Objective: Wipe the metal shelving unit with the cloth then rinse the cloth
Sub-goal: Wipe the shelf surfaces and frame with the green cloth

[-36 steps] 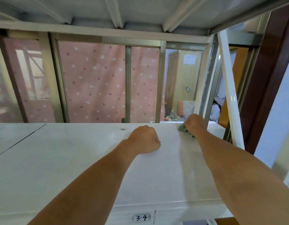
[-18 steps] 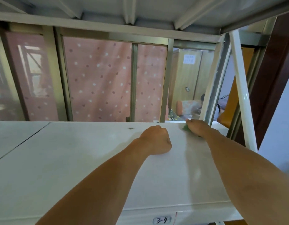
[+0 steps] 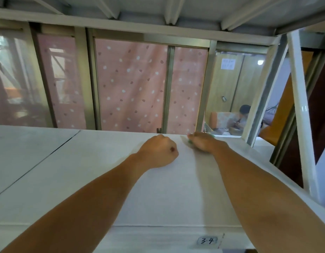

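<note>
While the left hand rests fisted on the white shelf, the right hand presses a soft green cloth flat, best gripped bunched.

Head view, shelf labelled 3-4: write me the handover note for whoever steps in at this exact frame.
Left hand: closed in a fist, knuckles resting on the white shelf, holding nothing visible.
Right hand: pressed flat on the green cloth at the far edge of the shelf; only slivers of cloth show around the hand.
Done: cannot tell how much is wiped; the surface shows no clear wet or dry boundary.
Left: finish wiping this shelf, including the section past the seam on the left, and the rest of the unit, then rinse the cloth. No sink or water in view.
</note>
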`<state>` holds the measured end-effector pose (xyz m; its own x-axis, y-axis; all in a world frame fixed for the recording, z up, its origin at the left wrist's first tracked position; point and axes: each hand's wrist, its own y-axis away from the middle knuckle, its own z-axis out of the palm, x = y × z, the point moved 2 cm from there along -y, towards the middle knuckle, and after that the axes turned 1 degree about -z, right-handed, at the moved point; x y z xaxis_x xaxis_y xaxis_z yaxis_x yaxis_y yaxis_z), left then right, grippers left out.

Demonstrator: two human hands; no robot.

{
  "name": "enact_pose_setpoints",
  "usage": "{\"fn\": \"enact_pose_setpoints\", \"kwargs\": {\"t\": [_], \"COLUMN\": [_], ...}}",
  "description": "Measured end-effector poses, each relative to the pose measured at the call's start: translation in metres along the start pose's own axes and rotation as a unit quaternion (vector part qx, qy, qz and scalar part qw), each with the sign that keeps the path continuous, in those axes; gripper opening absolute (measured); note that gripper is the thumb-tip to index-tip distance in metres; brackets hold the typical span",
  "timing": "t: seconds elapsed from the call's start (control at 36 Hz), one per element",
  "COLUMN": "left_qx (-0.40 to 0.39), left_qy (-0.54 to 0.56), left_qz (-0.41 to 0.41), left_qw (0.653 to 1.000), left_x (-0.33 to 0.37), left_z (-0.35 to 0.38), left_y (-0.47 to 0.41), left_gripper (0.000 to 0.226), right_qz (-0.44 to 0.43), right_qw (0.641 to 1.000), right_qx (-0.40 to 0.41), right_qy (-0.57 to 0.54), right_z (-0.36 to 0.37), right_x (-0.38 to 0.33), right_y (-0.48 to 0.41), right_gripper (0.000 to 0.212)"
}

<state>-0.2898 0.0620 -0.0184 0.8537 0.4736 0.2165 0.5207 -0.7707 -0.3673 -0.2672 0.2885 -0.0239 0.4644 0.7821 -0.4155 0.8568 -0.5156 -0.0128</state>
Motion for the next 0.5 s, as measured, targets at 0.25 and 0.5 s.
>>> {"fn": "enact_pose_setpoints", "kwargs": {"t": [0.25,0.5], "left_qx": [-0.021,-0.01], "left_qy": [-0.075,-0.082], "left_qz": [-0.172,-0.119], "left_qw": [0.982,0.989], "left_x": [-0.151,-0.182], "left_z": [-0.083,-0.105], "left_y": [0.088,0.142], "left_gripper": [0.029,0.024], "right_qz": [-0.029,-0.071], "right_qw": [0.999,0.995], "right_qx": [-0.024,-0.056], "right_qy": [0.037,0.036], "right_z": [0.034,0.083], "right_x": [-0.065,-0.169], "right_y": [0.001,0.013], "right_gripper": [0.096,0.088]}}
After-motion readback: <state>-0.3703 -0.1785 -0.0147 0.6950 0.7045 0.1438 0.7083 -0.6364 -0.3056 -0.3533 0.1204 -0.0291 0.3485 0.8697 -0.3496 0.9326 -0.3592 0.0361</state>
